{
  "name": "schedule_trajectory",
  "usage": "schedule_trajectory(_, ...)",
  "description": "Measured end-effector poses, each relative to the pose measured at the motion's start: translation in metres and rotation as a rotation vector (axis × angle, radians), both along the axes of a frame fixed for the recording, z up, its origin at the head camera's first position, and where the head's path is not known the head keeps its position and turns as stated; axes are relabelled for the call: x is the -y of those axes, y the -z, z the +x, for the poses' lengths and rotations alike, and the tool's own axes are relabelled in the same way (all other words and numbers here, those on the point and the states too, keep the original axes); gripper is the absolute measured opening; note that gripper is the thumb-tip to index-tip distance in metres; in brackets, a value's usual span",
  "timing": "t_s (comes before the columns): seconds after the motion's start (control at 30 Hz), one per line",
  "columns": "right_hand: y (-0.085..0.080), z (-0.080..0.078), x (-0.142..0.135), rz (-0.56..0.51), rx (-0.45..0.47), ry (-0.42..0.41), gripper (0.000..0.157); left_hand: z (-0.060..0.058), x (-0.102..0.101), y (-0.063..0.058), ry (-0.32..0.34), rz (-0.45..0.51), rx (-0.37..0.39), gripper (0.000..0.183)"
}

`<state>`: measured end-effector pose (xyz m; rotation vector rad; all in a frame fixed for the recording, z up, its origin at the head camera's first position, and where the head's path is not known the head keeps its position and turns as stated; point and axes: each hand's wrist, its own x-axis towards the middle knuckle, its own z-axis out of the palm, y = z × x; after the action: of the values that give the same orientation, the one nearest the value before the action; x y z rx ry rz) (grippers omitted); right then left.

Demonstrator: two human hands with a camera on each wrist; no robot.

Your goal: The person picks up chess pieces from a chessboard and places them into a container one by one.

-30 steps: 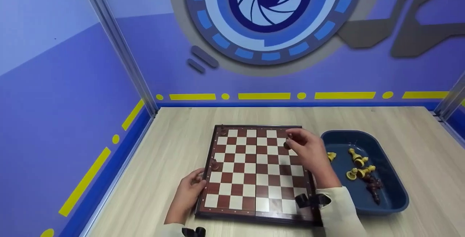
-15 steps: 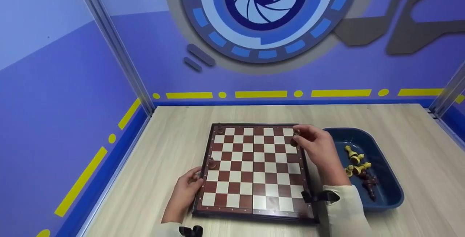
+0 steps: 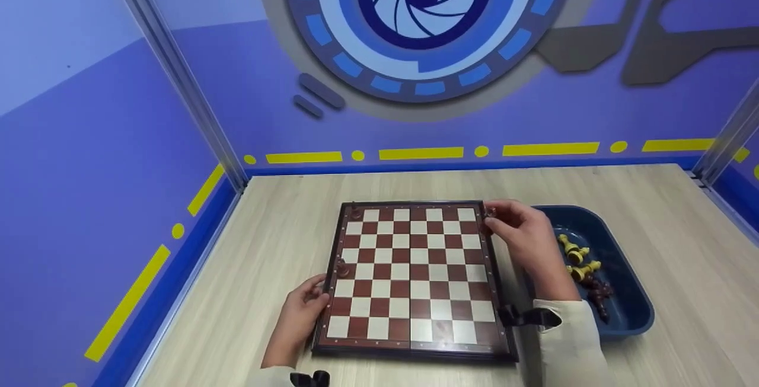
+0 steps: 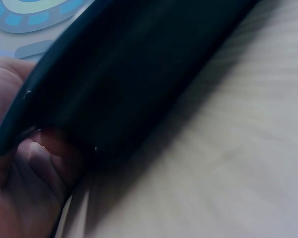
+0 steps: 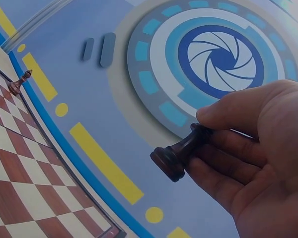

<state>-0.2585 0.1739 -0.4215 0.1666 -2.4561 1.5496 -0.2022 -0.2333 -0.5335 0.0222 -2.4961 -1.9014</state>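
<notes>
In the head view a brown-and-white chessboard (image 3: 399, 256) lies on the table. My left hand (image 3: 299, 311) grips its left edge; the left wrist view has the board's dark side (image 4: 119, 84) between thumb and fingers. Just past the far right corner, my right hand (image 3: 528, 242) pinches a dark brown chess piece. In the right wrist view that chess piece (image 5: 175, 156) tilts base outward, its top partly hidden by the fingers. A dark bishop-like piece (image 3: 356, 214) stands at the far left corner, and another dark piece (image 3: 343, 268) stands midway down the left edge.
Right of the board is a blue tray (image 3: 645, 307), partly behind my right arm. It holds yellow chess pieces (image 3: 574, 250) and dark chess pieces (image 3: 600, 295), lying on their sides. Printed panels (image 3: 207, 96) wall the table at the back and left.
My right hand has moved right with the dark chess piece, from over the board's far right corner to outside its edge. My left hand stays at the board's left edge. The head view has shifted slightly.
</notes>
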Motion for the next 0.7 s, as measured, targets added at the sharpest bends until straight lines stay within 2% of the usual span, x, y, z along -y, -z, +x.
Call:
schedule_trajectory(0.43,-0.004,0.006,-0.022,0.004,0.009,0.013,0.031,0.001,0.001,-0.002,-0.001,0.016,0.009,0.047)
schedule_trajectory(0.7,-0.002,0.006,-0.036,0.028,0.018,0.058,0.032,0.0,0.003,0.001,0.002,-0.057,-0.008,0.046)
